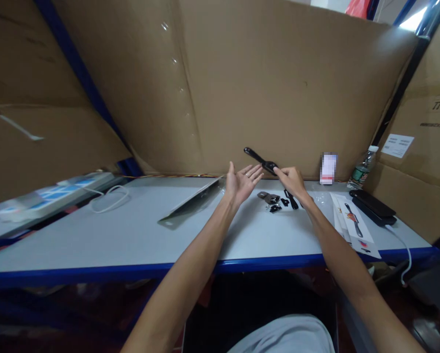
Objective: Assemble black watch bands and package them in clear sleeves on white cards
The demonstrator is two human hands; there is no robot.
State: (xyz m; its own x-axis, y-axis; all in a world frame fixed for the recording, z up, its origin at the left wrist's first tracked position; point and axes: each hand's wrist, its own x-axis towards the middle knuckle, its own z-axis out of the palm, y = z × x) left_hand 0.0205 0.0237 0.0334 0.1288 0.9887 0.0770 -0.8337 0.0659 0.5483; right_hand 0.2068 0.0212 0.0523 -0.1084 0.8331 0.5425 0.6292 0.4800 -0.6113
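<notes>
A black long-handled tool (256, 156) is held up over the table, its handle pointing up and to the left. My right hand (290, 179) pinches its wider end. Just left of that end, my left hand (242, 183) is open, palm up with the fingers spread, and holds nothing. Below the hands, small dark parts (271, 198) and small plastic bags (275, 208) lie on the white table (132, 235). A black handle-like piece (291, 199) lies beside them, partly behind my right forearm.
A clear plastic-wrapped sheet (190, 201) leans left of my left hand. Printed cards (354, 223), a black case (372, 207) with a white cable, a bottle (363, 167) and an upright phone (328, 168) are at the right. A power strip (51, 196) lies far left. Cardboard walls surround the table.
</notes>
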